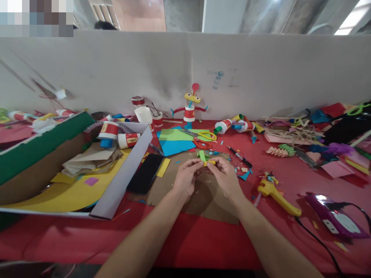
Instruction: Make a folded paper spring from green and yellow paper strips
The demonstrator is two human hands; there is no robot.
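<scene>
Both hands meet over a brown cardboard sheet point(174, 189) on the red table. A small yellow paper roll point(209, 163) is pinched between them, with my left hand point(188, 173) at one end and my right hand point(226, 175) at the other. Just beyond the roll is a green folded paper strip point(203, 156), partly zigzag; whether it is joined to the roll I cannot tell. Past the hands lie red-handled scissors point(202, 144) and yellow-handled scissors point(207, 135), on and beside green point(174, 134) and blue paper point(174, 146). A pen point(240, 156) rests right of the hands.
A paper-cup figure point(189, 114) stands by the back wall. Left are a black phone point(145, 173) and an open box point(121, 173) holding paper and cup figures. Right are a yellow glue gun point(276, 197), its cord, a purple power strip point(337, 216) and piled craft scraps point(292, 129).
</scene>
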